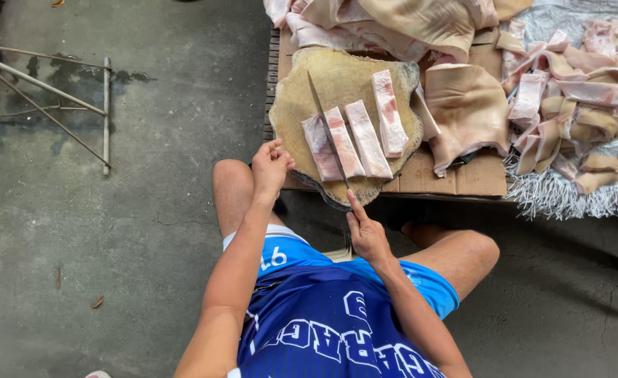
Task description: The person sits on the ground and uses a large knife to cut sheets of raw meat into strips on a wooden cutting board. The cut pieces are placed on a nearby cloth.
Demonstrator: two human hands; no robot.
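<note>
A: Right hand (368,236)?

B: Low at the near edge of the round wooden chopping block (302,105). Grip closed around a knife (326,129), index finger stretched along the back of the blade. Handle hidden inside the fist. The blade runs up and to the left across the block, its lower part lying on the leftmost meat strip (321,148).

A: Left hand (272,164)?

B: At the block's left rim, just beside that same strip. Fingers curled loosely, grip holding nothing. Whether the fingertips touch the block, cannot tell.

A: What's on the block?

B: Four long pale-pink strips of pork with rind. Three lie side by side, touching, slightly tilted. The fourth strip (390,113) lies apart to the right, more upright.

A: The block sits on what?

B: Flattened cardboard (473,178) over a low slatted surface (274,59). The near rim of the block overhangs the edge, towards the person's knees.

A: Around it?

B: A big folded slab of skin (466,108) just right of the block, on the cardboard. More large slabs (407,21) piled behind the block. Farther right a heap of cut strips (575,105) on a white woven sack (568,196) with a frayed edge.

A: Anything else?

B: Person squats on a concrete floor (148,210), blue jersey. A thin metal frame (50,94) lies on the floor far left, well apart.
</note>
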